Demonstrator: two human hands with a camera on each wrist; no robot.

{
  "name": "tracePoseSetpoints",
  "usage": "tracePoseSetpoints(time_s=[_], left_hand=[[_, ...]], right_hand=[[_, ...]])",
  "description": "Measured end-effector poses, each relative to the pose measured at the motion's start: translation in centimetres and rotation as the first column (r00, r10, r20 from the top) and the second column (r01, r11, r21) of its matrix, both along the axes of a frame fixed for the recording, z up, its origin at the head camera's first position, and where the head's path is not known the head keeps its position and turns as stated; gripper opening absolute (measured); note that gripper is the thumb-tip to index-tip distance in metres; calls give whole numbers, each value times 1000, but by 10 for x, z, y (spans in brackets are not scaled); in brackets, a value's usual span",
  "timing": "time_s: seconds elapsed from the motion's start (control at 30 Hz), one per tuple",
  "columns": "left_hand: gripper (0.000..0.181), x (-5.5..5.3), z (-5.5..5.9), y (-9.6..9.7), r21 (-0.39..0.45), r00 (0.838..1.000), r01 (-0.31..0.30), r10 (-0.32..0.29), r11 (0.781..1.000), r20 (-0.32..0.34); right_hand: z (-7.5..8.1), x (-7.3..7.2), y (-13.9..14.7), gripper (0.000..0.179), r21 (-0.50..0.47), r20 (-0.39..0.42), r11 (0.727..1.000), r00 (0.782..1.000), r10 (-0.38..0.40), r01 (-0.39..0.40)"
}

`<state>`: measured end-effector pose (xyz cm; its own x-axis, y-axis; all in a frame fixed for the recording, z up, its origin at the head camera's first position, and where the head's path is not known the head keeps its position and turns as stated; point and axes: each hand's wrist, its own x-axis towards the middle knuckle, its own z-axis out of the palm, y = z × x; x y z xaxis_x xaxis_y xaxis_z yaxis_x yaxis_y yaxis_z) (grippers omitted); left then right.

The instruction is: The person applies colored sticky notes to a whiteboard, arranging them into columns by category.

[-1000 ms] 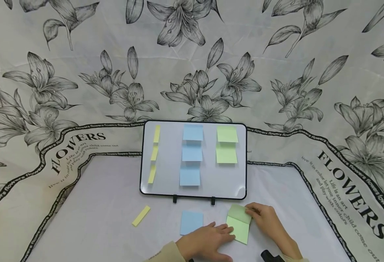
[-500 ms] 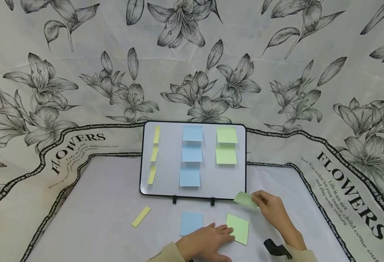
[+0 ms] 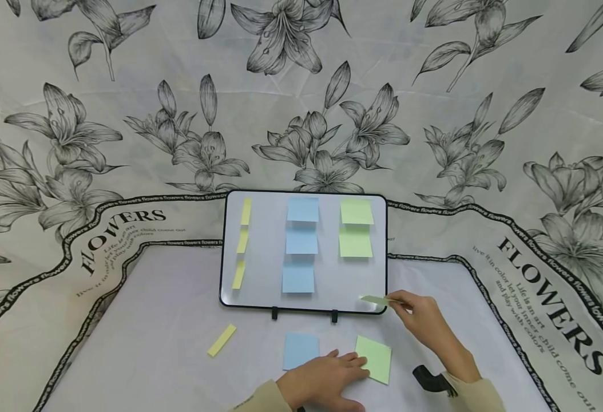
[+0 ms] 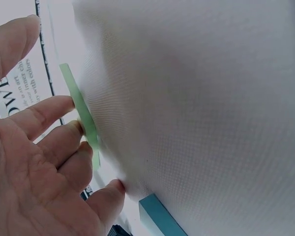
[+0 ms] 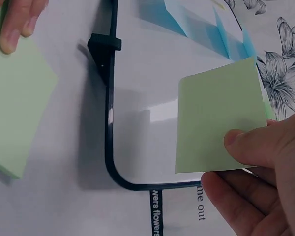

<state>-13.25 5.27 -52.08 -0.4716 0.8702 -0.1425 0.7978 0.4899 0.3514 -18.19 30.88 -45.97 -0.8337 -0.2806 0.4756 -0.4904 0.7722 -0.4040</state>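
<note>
My right hand (image 3: 427,323) pinches a single green sticky note (image 5: 211,118) between thumb and fingers, in front of the lower right corner of the whiteboard (image 3: 327,286). From the head camera that note appears almost edge-on. On the table my left hand (image 3: 327,379) lies with fingers extended, its fingertips resting on the green sticky note pad (image 3: 376,360). In the left wrist view those fingertips touch the pad's edge. A blue sticky note pad (image 3: 301,350) lies beside the left hand, partly covered by it. Two green notes (image 3: 356,240) are stuck at the board's upper right.
Three blue notes (image 3: 298,277) run down the board's middle, and three narrow yellow notes (image 3: 238,274) down its left. A yellow strip pad (image 3: 221,340) lies on the table at left. Black feet (image 3: 334,316) support the board. Floral cloth (image 3: 301,131) hangs behind.
The right hand has peeled the top green note off its pad and carried it up to the whiteboard's lower right corner. The left hand has stayed on the pad.
</note>
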Motion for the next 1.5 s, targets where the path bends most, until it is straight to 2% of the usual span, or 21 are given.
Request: tracePoseSetpoints(time_s=[0.1,0.23,0.33,0.6,0.83,1.17,1.5], left_hand=[[64,0,-1,0,7,1000,-2,2,1000,-5],[64,-1,-3,-1,14,1000,-4,4,1000,20],[64,-2,-3,-1,15,999,-7,6,1000,42],[65,-2,-2,-1,0,999,4,-4,1000,36],[65,-3,-1,0,-18,999,5,-4,1000,39],[64,-3,-3,-2,-11,1000,20,-20,1000,16],[64,-6,-5,0,-18,999,18,-18,1000,42]], right_hand=[[7,-6,-10,20,15,-44,999,998,43,-43],[14,-16,-20,21,44,-98,996,992,79,-75],[16,-24,-26,23,57,-137,994,986,99,-92],[18,-40,-37,29,87,-230,986,960,161,-145],[18,-50,-43,28,87,-241,984,955,171,-154],[14,-54,-45,28,73,-190,988,971,145,-133],[2,-58,-45,26,77,-229,986,960,161,-147]])
